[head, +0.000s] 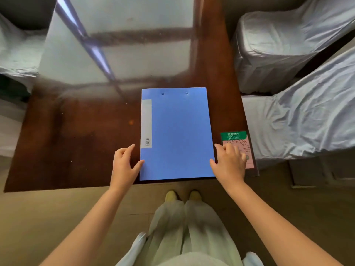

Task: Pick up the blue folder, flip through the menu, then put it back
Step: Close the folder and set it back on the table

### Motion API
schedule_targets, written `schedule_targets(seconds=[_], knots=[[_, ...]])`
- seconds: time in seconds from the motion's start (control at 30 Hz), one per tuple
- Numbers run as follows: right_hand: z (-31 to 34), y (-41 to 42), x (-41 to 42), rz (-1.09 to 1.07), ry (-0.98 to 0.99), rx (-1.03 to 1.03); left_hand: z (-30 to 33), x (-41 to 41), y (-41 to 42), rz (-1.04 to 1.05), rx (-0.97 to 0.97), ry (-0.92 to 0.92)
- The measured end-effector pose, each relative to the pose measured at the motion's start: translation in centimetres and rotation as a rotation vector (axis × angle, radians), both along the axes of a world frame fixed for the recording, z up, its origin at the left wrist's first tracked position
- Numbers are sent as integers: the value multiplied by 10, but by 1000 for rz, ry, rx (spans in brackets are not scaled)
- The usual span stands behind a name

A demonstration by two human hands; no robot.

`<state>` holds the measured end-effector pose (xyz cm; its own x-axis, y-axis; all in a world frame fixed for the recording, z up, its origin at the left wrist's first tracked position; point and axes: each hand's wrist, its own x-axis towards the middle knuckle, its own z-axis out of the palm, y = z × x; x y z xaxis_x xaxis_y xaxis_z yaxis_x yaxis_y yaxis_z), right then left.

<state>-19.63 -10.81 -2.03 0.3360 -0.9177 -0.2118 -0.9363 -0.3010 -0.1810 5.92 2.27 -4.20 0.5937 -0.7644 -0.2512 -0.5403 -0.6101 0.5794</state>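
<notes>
On table (80,131) near edge: blue folder (176,131) flat, closed. Left hand (124,166), right hand (229,163) apart, fingers spread, thumbs touching its sides, no grip yet. Could slide off glossy top w/ weak pinch; might drag card (242,148) under right hand.

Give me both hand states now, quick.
Left hand: open, fingers loosely curled, thumb at the left edge of the folder, holding nothing.
Right hand: open, thumb at the folder's right edge, holding nothing.

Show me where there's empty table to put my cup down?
Left of the blue folder, out to the table's left edge, it is bare. Bare too beyond the folder's far edge, under the window glare. On the right it is crowded: the right hand and a green-and-pink QR card fill the narrow strip there. The left hand sits at the folder's near-left corner.
</notes>
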Motion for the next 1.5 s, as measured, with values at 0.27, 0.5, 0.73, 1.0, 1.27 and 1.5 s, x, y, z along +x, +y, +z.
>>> schedule_targets(seconds=[0.27,0.5,0.73,1.0,1.27,1.5], knots=[[-13,29,-6,556,160,55,-1,-33,17,-566,44,-309],[-15,17,-18,610,26,-31,-2,-35,15,-601,45,-336],[-20,11,-29,640,-40,-79,-8,-35,14,-676,23,-446],[-24,7,-37,634,-82,-114,-9,-34,13,-694,1,-435],[-28,8,-42,633,-85,-152,-8,-38,10,-698,-13,-428],[-30,7,-47,628,-88,-153,-11,-42,9,-697,-19,-421]])
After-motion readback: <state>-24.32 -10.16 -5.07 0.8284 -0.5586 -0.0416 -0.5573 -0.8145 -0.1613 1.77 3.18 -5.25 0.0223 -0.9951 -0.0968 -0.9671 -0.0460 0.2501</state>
